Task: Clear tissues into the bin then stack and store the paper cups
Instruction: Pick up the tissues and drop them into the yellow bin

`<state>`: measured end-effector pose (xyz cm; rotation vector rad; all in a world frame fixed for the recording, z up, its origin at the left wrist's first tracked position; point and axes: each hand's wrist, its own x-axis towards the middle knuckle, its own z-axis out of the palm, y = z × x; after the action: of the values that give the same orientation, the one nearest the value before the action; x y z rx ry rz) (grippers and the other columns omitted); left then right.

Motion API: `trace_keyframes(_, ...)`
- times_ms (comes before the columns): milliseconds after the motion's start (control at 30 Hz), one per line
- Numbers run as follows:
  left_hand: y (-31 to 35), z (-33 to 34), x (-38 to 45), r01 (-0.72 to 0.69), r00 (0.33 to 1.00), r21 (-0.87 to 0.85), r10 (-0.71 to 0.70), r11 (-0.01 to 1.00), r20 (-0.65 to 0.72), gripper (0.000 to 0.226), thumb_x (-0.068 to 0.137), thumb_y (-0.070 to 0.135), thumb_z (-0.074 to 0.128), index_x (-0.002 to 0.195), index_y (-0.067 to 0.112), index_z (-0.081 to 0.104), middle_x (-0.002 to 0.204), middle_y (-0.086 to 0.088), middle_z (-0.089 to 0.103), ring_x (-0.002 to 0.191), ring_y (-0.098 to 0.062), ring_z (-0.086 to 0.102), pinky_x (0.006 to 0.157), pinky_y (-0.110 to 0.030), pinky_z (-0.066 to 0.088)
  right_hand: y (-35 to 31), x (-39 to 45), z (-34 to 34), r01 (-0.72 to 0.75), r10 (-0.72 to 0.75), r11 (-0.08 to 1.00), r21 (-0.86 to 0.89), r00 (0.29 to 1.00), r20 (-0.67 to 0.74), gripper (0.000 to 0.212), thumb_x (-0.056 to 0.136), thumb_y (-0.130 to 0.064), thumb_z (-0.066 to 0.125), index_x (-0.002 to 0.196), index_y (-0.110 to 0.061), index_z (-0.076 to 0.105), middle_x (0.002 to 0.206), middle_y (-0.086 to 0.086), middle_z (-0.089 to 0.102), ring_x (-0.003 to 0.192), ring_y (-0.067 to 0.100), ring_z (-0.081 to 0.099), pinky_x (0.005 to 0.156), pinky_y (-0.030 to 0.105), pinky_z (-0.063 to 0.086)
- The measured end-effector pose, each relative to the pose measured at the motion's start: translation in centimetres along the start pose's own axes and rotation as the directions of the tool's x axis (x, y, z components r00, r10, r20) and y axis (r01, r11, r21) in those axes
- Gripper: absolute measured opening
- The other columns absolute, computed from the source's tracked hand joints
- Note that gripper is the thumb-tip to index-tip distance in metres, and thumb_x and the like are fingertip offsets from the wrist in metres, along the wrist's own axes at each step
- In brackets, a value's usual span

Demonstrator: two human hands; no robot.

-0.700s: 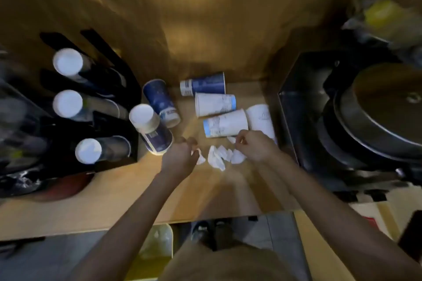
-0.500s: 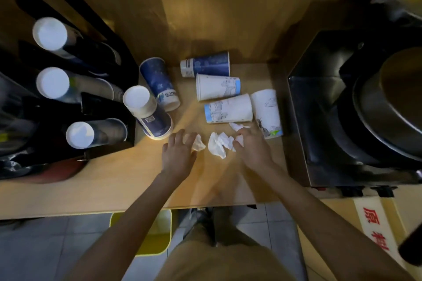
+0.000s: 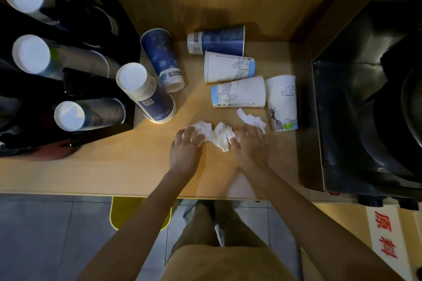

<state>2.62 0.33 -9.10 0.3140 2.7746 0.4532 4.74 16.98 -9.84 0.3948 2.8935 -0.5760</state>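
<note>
Crumpled white tissues (image 3: 215, 133) lie on the wooden counter (image 3: 114, 171) between my hands. My left hand (image 3: 185, 150) rests fingers-spread on the left wad. My right hand (image 3: 251, 146) presses on the middle wad, and another tissue (image 3: 251, 118) pokes out beyond its fingers. Several paper cups lie on their sides behind: two dark blue ones (image 3: 163, 59) (image 3: 217, 40) and three white ones with line drawings (image 3: 228, 66) (image 3: 238, 94) (image 3: 283, 102). One blue cup (image 3: 146, 93) stands upside down at the left.
A black cup dispenser rack (image 3: 57, 64) with stacks of cups fills the left. A black metal appliance (image 3: 365, 109) stands at the right. A yellow bin (image 3: 137, 212) shows on the tiled floor under the counter edge.
Both hands have drawn closer together, pushing the tissue wads toward each other. The camera view has tilted further down over the counter.
</note>
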Motion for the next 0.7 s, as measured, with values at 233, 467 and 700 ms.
trace_keyframes(233,0.3,0.6,-0.1,0.053,0.998,-0.056,-0.054,0.997,-0.027,0.03,0.084,0.004,0.056,0.113,0.008,0.063,0.125,-0.014,0.059,0.117,-0.038,0.046,0.085,-0.045,0.048,1.3,0.1,-0.2,0.089,-0.092,0.995,-0.053,0.995,-0.047,0.011,0.064,-0.018,0.07,0.071,-0.011,0.068,0.073,0.008,0.07,0.075,0.03,0.065,0.069,0.038,0.052)
trace_keyframes(467,0.4,0.7,-0.9,0.108,0.993,-0.042,-0.107,0.993,0.043,0.026,0.089,0.008,0.049,0.11,0.012,0.063,0.123,-0.01,0.057,0.113,-0.034,0.044,0.082,-0.044,0.048,1.5,0.4,-0.5,0.087,-0.088,0.995,0.046,0.996,0.004,0.012,0.059,-0.001,0.077,0.066,0.0,0.066,0.066,0.016,0.067,0.069,0.033,0.064,0.067,0.039,0.053)
trace_keyframes(700,0.0,0.6,-1.9,0.195,0.981,-0.104,-0.196,0.975,0.003,0.02,0.085,0.011,0.055,0.104,0.005,0.059,0.107,-0.018,0.063,0.097,-0.036,0.056,0.076,-0.041,0.047,1.9,-0.1,-0.6,0.1,-0.099,0.982,0.161,0.995,-0.018,0.013,0.07,0.009,0.061,0.079,0.0,0.057,0.084,0.022,0.063,0.084,0.038,0.058,0.071,0.039,0.047)
